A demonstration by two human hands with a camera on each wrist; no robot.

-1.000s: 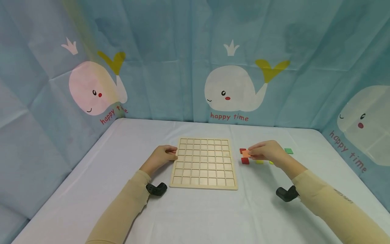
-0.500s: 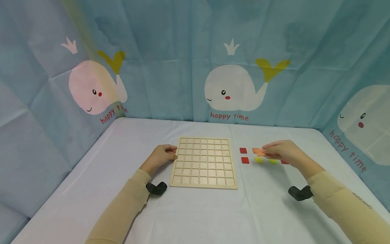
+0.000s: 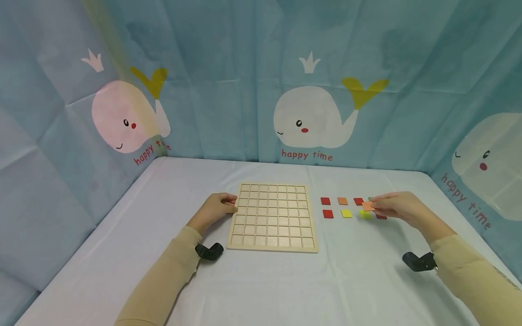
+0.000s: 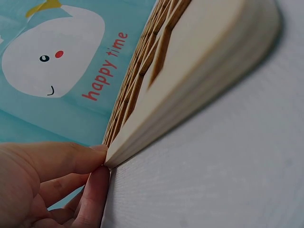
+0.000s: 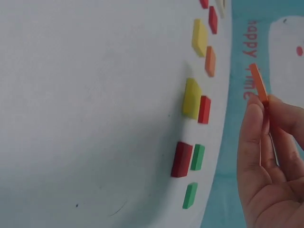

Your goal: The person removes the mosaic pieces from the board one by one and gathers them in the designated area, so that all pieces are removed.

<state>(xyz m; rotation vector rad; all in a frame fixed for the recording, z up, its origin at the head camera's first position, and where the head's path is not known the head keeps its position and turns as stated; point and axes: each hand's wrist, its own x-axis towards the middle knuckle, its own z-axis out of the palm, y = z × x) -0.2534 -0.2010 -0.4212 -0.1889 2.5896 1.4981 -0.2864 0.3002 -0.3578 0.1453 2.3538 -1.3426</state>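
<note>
My left hand is at the left edge of a square wooden grid board lying on the table. In the left wrist view, the thumb and a fingertip pinch the board's rim. Off to the right, my right hand holds a small orange tile above the loose tiles. The right wrist view has this orange tile pinched edge-on between thumb and fingers, clear of the table. Beneath the hand, a yellow tile is partly covered, as are a red tile and a green one.
Two rows of coloured tiles lie right of the board, among them a red tile, an orange tile and a yellow tile. Two green tiles show in the right wrist view. A printed whale curtain hangs behind the white table.
My right hand has moved to the right along the tile rows, carrying the orange tile and uncovering the tiles at the left. The left hand and the board stay put.
</note>
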